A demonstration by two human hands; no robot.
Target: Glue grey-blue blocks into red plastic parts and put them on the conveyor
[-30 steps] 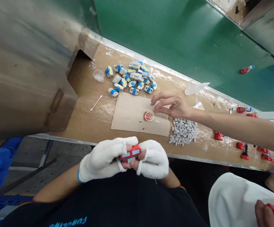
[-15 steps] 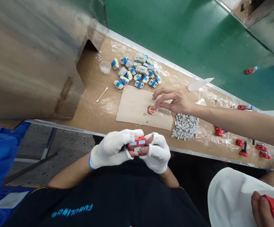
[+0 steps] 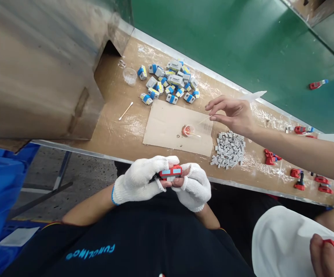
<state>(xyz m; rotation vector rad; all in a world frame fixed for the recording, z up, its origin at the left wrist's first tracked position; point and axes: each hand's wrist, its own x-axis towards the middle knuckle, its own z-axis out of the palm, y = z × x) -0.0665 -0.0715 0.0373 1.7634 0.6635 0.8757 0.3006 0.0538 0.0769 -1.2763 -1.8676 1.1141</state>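
Both my hands wear white knit gloves with bare fingertips and meet in front of my body, below the bench edge. Between them is a small red toy vehicle part [image 3: 170,172] with light blue windows and a grey grille-like piece. My left hand [image 3: 142,180] is closed on its left end, thumb below and fingers above. The fingertips of my right hand [image 3: 194,186] pinch its right end, covering part of it. Beyond them on the bench, a small cup of orange-red stuff [image 3: 186,131] with a stick in it stands on a cardboard sheet [image 3: 163,123].
A co-worker's hand [image 3: 233,113] holds a thin stick above the cardboard. Grey-blue toy parts [image 3: 174,80] and small grey pieces [image 3: 228,151] lie in heaps. A cotton swab [image 3: 125,111] lies left. A metal panel [image 3: 40,77] rises at left; another person sits at lower right.
The co-worker's hand has moved away from the cup, up and to the right, with a thin stick. My hands keep the red part, turned slightly. The view has shifted a little.
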